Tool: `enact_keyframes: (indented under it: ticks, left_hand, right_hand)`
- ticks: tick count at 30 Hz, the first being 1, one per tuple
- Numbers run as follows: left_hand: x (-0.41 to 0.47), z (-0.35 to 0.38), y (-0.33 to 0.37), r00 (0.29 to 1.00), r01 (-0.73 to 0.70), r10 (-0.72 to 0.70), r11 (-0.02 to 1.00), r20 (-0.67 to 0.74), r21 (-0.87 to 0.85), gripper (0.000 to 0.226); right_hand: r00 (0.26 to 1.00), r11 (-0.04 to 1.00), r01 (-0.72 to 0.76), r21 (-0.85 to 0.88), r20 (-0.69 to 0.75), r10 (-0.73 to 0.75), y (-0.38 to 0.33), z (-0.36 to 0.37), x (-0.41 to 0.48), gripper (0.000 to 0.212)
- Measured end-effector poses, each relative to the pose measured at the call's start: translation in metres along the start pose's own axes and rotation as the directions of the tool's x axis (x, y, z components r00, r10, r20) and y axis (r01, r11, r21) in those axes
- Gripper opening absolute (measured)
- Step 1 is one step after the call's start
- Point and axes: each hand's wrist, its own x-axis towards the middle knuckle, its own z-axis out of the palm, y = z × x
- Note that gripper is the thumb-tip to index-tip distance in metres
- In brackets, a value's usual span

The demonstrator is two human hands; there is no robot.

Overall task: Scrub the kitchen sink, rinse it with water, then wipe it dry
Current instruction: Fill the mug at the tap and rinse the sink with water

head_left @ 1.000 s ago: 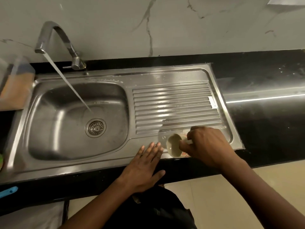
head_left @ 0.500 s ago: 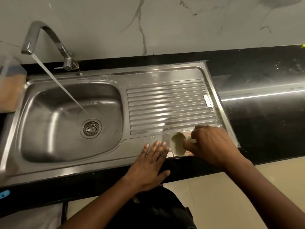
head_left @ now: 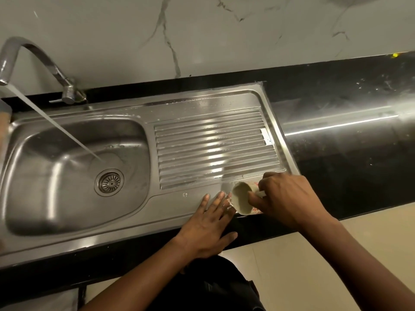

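Note:
A stainless steel sink (head_left: 143,212) with a bowl on the left and a ribbed drainboard (head_left: 213,149) on the right is set in a black counter. The tap (head_left: 33,57) runs, and its stream lands near the drain (head_left: 109,182). My right hand (head_left: 287,198) grips the handle of a small cream mug (head_left: 241,198), tipped on its side over the drainboard's front edge, mouth facing left. My left hand (head_left: 208,223) lies flat on the steel rim, fingers straight, fingertips right by the mug's mouth.
Black counter (head_left: 348,142) stretches to the right of the sink, with a marble wall (head_left: 202,34) behind it. An orange-brown container (head_left: 3,124) shows at the far left edge. Pale floor (head_left: 292,265) lies below the counter front.
The view has swung left to right across the sink. Both hands have stayed in place at the drainboard's front edge, the mug still tipped. Water keeps running.

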Motion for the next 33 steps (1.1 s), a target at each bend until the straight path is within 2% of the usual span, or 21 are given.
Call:
enact_keyframes:
  ticks: [4, 9, 14, 19, 23, 33]
  left_hand:
    - [0.015, -0.008, 0.01, 1.0, -0.022, 0.022, 1.0, -0.001, -0.005, 0.076]
    - [0.037, -0.01, 0.027, 0.999, -0.023, 0.022, 1.0, -0.03, -0.018, 0.078]
    - [0.059, -0.01, 0.042, 0.999, -0.038, 0.037, 0.999, -0.026, -0.024, 0.08]
    - [0.084, -0.012, 0.056, 0.996, -0.088, 0.088, 0.996, -0.033, -0.005, 0.077]
    - [0.104, -0.015, 0.063, 0.993, -0.114, 0.114, 0.993, -0.039, 0.012, 0.076]
    - [0.126, -0.023, 0.071, 0.989, -0.139, 0.139, 0.99, -0.044, 0.014, 0.076]
  right_hand:
    - [0.999, 0.999, -0.045, -0.012, -0.01, 0.045, 0.017, 0.002, -0.004, 0.052]
    - [0.984, 0.983, -0.176, 0.046, -0.019, 0.177, 0.058, -0.002, -0.012, 0.059]
    - [0.959, 0.954, -0.28, 0.109, -0.008, 0.282, 0.09, -0.011, -0.021, 0.05]
    - [0.96, 0.959, -0.28, 0.033, 0.026, 0.279, 0.102, -0.009, -0.02, 0.052]
    - [0.973, 0.972, -0.233, -0.038, -0.001, 0.233, 0.101, -0.007, -0.014, 0.057]
    - [0.952, 0.951, -0.306, 0.038, 0.016, 0.305, 0.132, -0.013, -0.021, 0.047]
